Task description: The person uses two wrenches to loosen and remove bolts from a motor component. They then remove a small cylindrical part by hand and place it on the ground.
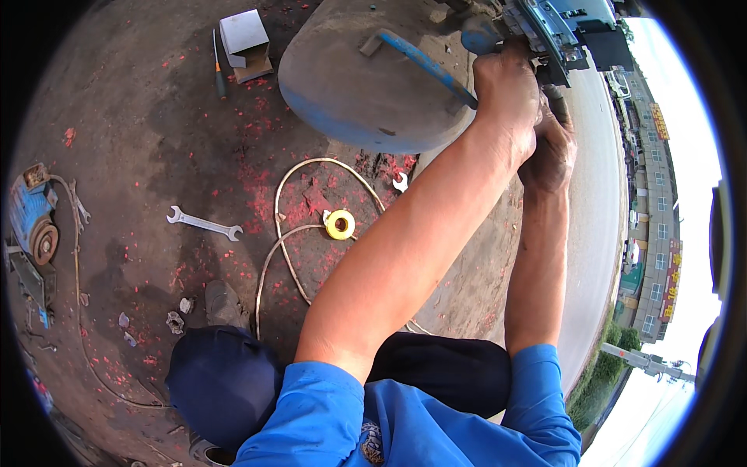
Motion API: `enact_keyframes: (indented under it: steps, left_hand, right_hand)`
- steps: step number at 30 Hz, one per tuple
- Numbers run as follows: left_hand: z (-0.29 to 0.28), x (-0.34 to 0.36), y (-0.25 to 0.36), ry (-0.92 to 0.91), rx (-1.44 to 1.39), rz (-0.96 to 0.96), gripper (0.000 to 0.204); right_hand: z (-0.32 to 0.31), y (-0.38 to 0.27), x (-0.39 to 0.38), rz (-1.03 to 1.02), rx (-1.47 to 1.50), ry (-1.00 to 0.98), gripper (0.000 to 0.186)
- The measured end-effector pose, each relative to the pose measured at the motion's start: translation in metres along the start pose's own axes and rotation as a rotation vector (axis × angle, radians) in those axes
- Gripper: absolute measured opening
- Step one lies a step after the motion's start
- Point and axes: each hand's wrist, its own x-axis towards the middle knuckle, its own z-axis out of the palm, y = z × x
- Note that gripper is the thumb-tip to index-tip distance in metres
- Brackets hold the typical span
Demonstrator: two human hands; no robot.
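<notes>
Both my arms reach up and to the right to a blue and grey metal machine part (556, 31) at the top right. My left hand (510, 82) is against its underside, wrist bent, with its fingers hidden behind the wrist and the metal. Just below it, my right hand (551, 152) has its greasy fingers curled upward; what they close on is hidden. Left of the hands lies a large rounded, dusty blue metal body (350, 93), crossed by a blue bar (424, 62).
On the red-flecked ground are an open-ended wrench (204, 223), a yellow tape roll (340, 225), a looped pale hose (278, 206), a screwdriver (219, 78) and a white box (245, 40). A blue grinder (35, 218) stands far left. A road (583, 233) runs along the right.
</notes>
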Motion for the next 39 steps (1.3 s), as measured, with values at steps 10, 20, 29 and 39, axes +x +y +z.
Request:
enact_keyframes:
  steps: [10,20,29,39]
  left_hand:
    - [-0.020,-0.011,0.016,-0.107,-0.109,-0.181,0.015]
    - [-0.043,-0.053,0.045,-0.291,0.007,-0.178,0.024]
    - [-0.045,-0.060,0.054,-0.423,-0.031,-0.237,0.029]
    - [-0.050,-0.059,0.056,-0.527,-0.049,-0.260,0.023]
  right_hand:
    - [0.010,-0.001,-0.001,0.023,0.049,0.037,0.032]
    - [-0.007,0.001,0.002,0.089,0.061,0.020,0.027]
    - [0.003,-0.003,0.001,0.080,-0.043,0.085,0.030]
    - [0.006,-0.004,0.001,0.065,-0.117,0.108,0.029]
